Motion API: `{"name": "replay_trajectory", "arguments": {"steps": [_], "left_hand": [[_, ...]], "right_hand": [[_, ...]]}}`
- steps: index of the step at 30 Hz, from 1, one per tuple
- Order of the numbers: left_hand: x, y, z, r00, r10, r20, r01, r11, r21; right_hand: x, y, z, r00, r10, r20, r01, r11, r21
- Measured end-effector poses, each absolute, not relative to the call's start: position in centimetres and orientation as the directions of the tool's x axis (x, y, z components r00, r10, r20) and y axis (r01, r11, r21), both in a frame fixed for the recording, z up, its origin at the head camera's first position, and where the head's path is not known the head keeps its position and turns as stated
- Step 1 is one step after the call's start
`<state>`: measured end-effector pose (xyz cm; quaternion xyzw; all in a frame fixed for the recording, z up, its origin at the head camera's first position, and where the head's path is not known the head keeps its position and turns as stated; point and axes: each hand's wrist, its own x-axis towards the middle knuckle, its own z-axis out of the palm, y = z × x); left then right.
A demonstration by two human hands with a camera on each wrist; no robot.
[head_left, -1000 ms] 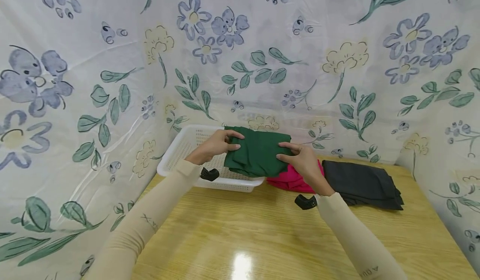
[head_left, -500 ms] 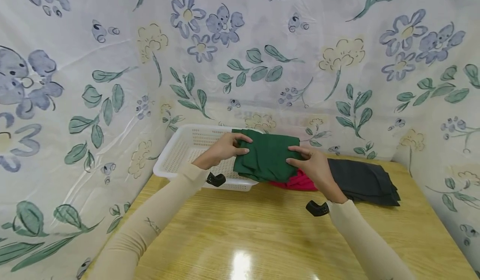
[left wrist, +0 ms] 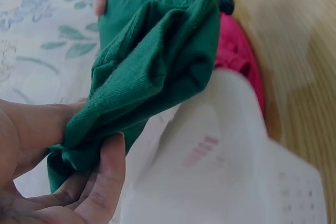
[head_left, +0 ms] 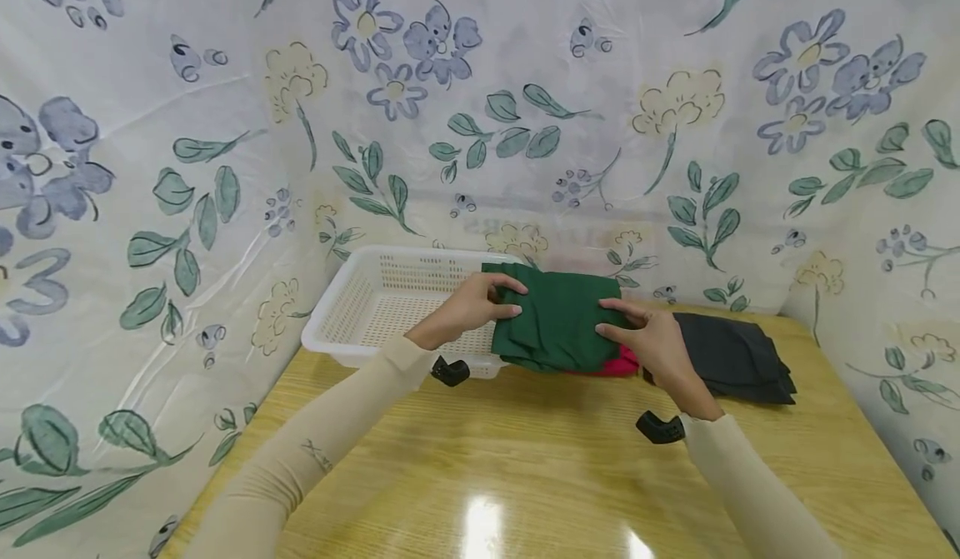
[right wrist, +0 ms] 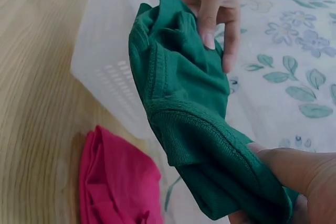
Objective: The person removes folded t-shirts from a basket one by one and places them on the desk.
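A folded dark green garment (head_left: 558, 317), with a ribbed band and stitched seams in the wrist views, hangs between both hands. My left hand (head_left: 472, 305) pinches its left edge, thumb on one side and fingers on the other in the left wrist view. The right hand (head_left: 656, 346) grips the opposite edge the same way. In the head view the green garment overlaps the right end of a white plastic basket (head_left: 352, 309) and most of a folded pink-red cloth (right wrist: 121, 182). The right wrist view shows the pink-red cloth lying on the table below the garment.
A folded dark grey cloth (head_left: 731, 355) lies on the wooden table (head_left: 420, 467), right of the pink-red one. The basket has slotted walls and stands at the back left. Floral-printed sheeting (head_left: 480, 109) rises behind and along both sides of the table.
Both hands have carried the green garment rightward, away from the basket and farther over the pink-red cloth. More of the basket's inside shows now. The head view has shifted slightly.
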<state>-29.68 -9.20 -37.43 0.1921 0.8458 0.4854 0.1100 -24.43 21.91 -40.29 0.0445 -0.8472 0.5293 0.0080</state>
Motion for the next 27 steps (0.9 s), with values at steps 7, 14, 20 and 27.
{"name": "replay_trajectory", "arguments": {"steps": [7,14,20,27], "left_hand": [[-29.2,-7.6,-38.3,-0.893,0.45,0.02,0.233,0.424,0.875],[-28.6,-6.0,-39.0,-0.879,0.476,0.022,0.243,0.409,0.88],[-28.0,-5.0,-39.7,-0.871,0.491,0.02,0.254,0.414,0.874],[-27.4,-3.5,-40.6,-0.86,0.509,0.031,0.275,0.41,0.87]], "right_hand": [[-23.6,23.7,-41.0,-0.994,-0.07,0.079,-0.102,0.45,-0.887],[-22.5,25.4,-41.6,-0.996,-0.059,0.069,-0.088,0.465,-0.881],[-21.5,26.3,-42.0,-0.997,-0.045,0.056,-0.071,0.465,-0.882],[-20.1,27.7,-42.7,-0.999,-0.029,0.026,-0.037,0.447,-0.894]]}}
